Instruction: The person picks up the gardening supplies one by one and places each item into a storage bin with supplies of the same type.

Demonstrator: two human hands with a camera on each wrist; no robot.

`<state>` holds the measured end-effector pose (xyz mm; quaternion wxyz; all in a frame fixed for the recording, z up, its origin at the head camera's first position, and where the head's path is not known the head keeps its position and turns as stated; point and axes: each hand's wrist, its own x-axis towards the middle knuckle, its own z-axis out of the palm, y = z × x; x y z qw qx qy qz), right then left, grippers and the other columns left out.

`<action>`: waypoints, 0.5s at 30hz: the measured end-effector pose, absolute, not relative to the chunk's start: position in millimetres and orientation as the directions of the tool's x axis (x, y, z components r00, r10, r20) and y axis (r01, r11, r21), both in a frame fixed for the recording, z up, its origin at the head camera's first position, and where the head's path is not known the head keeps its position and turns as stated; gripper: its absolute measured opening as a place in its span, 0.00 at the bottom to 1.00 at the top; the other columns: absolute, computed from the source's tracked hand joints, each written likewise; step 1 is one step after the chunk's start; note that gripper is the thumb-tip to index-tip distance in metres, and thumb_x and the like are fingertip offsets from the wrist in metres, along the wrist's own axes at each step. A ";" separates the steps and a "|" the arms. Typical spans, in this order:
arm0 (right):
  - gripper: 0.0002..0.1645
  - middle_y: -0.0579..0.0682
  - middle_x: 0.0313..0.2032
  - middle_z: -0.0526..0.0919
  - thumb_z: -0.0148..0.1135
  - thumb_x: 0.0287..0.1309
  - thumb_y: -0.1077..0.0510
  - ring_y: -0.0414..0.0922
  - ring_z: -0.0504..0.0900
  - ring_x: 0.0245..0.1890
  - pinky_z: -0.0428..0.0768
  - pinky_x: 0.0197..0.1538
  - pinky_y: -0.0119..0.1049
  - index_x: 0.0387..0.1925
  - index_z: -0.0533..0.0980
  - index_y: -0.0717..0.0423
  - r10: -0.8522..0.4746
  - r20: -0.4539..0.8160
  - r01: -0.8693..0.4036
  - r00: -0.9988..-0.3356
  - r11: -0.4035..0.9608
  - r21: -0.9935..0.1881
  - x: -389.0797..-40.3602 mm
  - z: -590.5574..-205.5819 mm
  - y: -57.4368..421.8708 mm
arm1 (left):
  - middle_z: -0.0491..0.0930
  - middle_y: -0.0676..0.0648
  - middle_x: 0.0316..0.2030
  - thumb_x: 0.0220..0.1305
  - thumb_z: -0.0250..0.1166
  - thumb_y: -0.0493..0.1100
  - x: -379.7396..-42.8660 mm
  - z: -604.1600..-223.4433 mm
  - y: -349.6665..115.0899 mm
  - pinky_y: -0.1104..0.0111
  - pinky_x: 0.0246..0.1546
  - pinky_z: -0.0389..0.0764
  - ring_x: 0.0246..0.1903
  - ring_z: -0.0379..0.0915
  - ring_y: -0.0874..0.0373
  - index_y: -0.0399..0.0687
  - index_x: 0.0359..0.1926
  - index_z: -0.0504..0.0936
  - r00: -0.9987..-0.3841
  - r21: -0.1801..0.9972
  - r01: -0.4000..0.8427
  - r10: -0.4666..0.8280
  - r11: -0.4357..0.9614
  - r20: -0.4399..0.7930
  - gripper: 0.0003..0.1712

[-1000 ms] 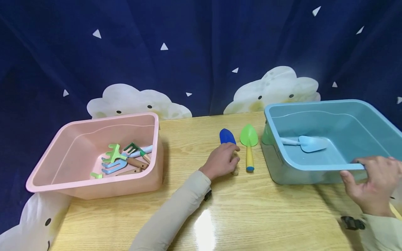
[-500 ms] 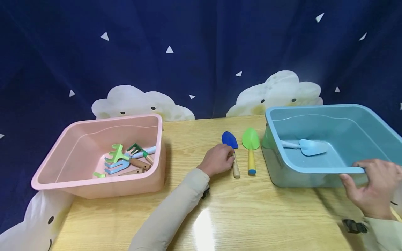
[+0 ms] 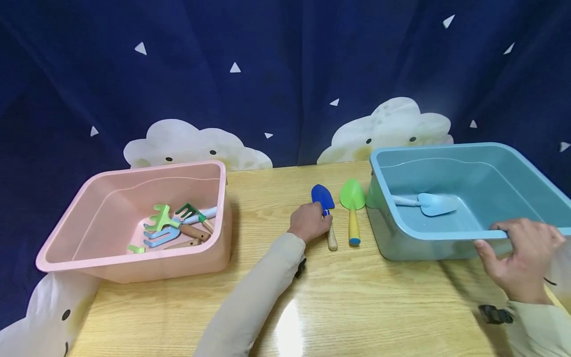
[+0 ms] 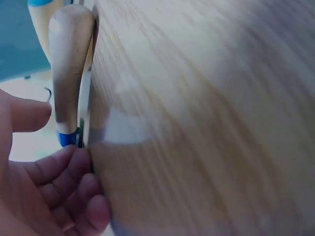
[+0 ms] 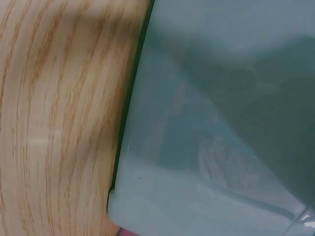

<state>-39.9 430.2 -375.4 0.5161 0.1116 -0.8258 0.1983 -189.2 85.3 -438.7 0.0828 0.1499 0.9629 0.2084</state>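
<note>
A blue trowel (image 3: 322,196) with a wooden handle lies on the table. At its neck is my left hand (image 3: 310,222), with curled fingers at the blue collar (image 4: 67,139) and the thumb close beside the wooden handle (image 4: 71,73). Just to the right lies a green trowel (image 3: 352,193) with a yellow handle. My right hand (image 3: 526,253) grips the front rim of the blue bin (image 3: 428,235), thumb outside and fingers over the edge. Inside that bin rests a light blue trowel (image 3: 434,204). The right wrist view shows the bin's outer wall (image 5: 197,147), not the hand.
At the left stands a pink bin (image 3: 134,263) holding several small garden tools, among them a light green rake (image 3: 160,218), a dark green rake (image 3: 192,210) and a light blue fork (image 3: 161,237). A dark blue curtain (image 3: 276,74) hangs behind the wooden table (image 3: 357,307).
My left hand has shifted from over the blue trowel's handle to its neck, the fingers closing in there. The blue bin has slid slightly left with my right hand on its rim.
</note>
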 end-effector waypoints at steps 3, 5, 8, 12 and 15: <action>0.55 0.72 0.21 0.70 0.53 0.53 0.20 0.70 0.60 0.29 0.48 0.67 0.42 0.23 0.73 0.75 0.029 0.902 -0.393 -0.431 0.894 -0.217 -40.1 -377.5 430.2 | 0.65 0.55 0.15 0.65 0.58 0.61 -191.4 -439.0 87.4 0.67 0.15 0.63 0.17 0.65 0.60 0.55 0.15 0.65 -0.954 0.442 0.166 0.257 0.882 -0.156 0.26; 0.55 0.72 0.21 0.70 0.53 0.53 0.21 0.70 0.60 0.29 0.48 0.67 0.43 0.23 0.73 0.76 0.025 0.901 -0.392 -0.433 0.895 -0.213 -40.2 -378.7 431.9 | 0.62 0.55 0.13 0.62 0.60 0.63 -191.8 -437.8 88.8 0.67 0.15 0.62 0.16 0.64 0.60 0.56 0.12 0.63 -0.958 0.459 0.120 0.225 0.880 -0.180 0.29; 0.54 0.72 0.21 0.70 0.54 0.53 0.21 0.70 0.60 0.28 0.50 0.66 0.47 0.23 0.73 0.75 0.030 0.906 -0.395 -0.421 0.894 -0.213 -40.7 -380.9 433.9 | 0.62 0.55 0.13 0.60 0.62 0.64 -191.6 -435.0 91.7 0.67 0.16 0.63 0.16 0.64 0.60 0.56 0.11 0.63 -0.957 0.480 0.082 0.204 0.874 -0.208 0.30; 0.54 0.72 0.21 0.70 0.54 0.53 0.21 0.70 0.60 0.29 0.50 0.67 0.47 0.23 0.73 0.75 0.036 0.908 -0.393 -0.418 0.893 -0.217 -41.2 -383.1 436.6 | 0.66 0.54 0.16 0.59 0.64 0.57 -189.6 -432.2 95.5 0.67 0.18 0.66 0.19 0.67 0.58 0.54 0.13 0.65 -0.954 0.501 0.016 0.163 0.865 -0.251 0.25; 0.54 0.72 0.21 0.71 0.54 0.52 0.21 0.70 0.61 0.29 0.51 0.67 0.46 0.23 0.74 0.75 0.036 0.908 -0.393 -0.417 0.894 -0.216 -42.1 -383.4 436.9 | 0.68 0.52 0.18 0.57 0.64 0.50 -188.7 -433.2 96.4 0.66 0.18 0.66 0.21 0.68 0.57 0.53 0.14 0.67 -0.957 0.547 -0.052 0.115 0.835 -0.266 0.20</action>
